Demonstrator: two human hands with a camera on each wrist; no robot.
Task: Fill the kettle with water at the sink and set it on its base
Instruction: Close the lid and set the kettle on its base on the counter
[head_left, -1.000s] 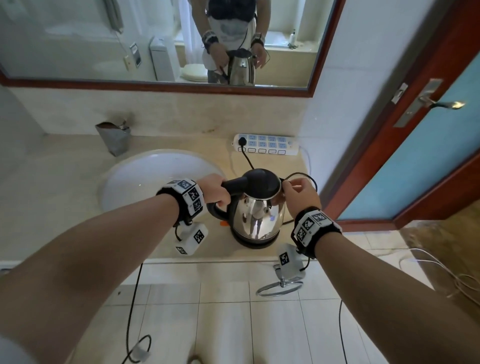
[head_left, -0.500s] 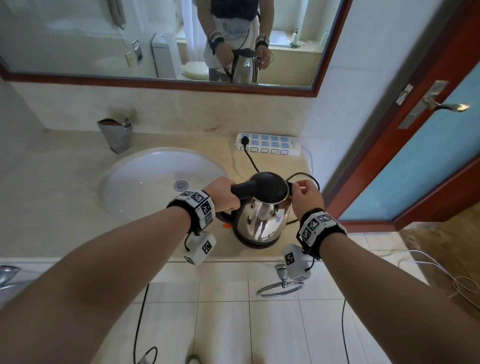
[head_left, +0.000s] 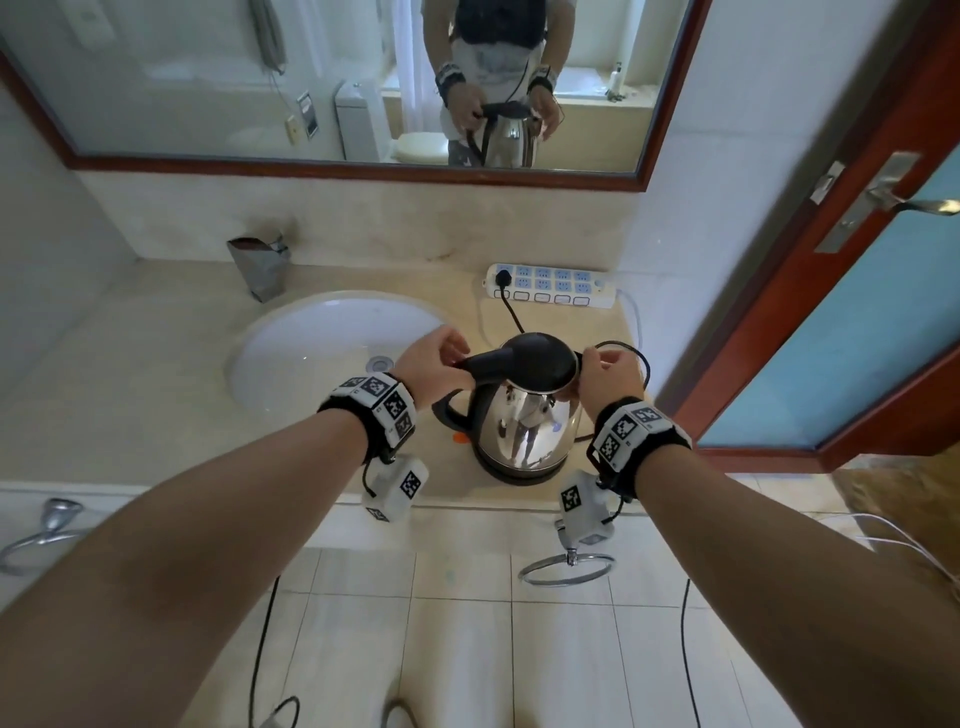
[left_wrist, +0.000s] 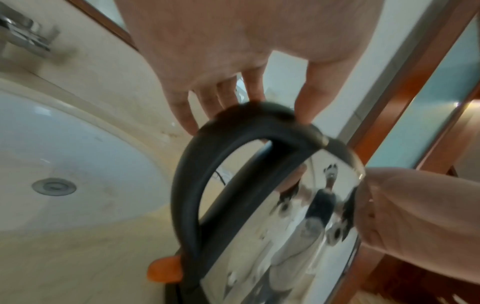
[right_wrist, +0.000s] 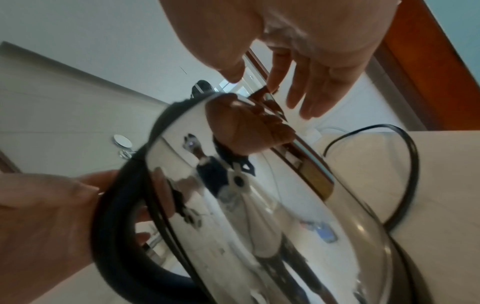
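Left grip (head_left: 435, 358) pinches kettle (head_left: 530, 415) handle; right grip (head_left: 608, 371) touches lid rim.

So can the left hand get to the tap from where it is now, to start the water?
Probably yes. The left hand is at the kettle handle, and the sink with the tap behind it lies to that hand's side with nothing between. It would have to let go first.

You get soft, even daylight with faint shadows. The shiny steel kettle (head_left: 530, 421) between your hands mirrors the room and shows small glints. Its black curved handle (left_wrist: 192, 164) under your left hand (left_wrist: 207, 51) is smeared by motion blur. The wide lens bends edges in every view.
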